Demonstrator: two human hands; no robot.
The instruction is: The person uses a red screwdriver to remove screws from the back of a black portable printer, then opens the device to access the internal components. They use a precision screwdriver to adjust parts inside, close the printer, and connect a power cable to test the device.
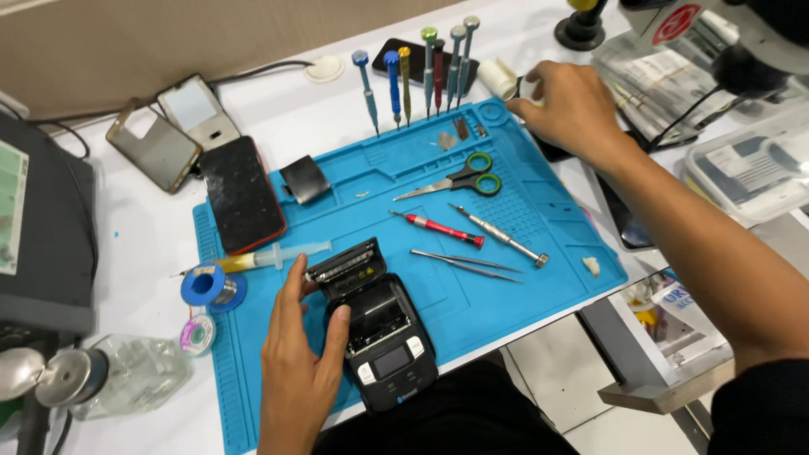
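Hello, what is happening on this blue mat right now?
A person works at a blue mat covered with repair tools. The left hand grips a small black printer whose lid stands open. The right hand reaches to the mat's far corner and closes on a small white roll. Scissors, a red screwdriver and tweezers lie untouched between them.

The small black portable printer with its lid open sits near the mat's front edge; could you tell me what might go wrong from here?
1. The small black portable printer, steadied only by the left hand, might slide off the blue silicone work mat.
2. The right hand, reaching back, could knock the upright row of coloured-handled screwdrivers.
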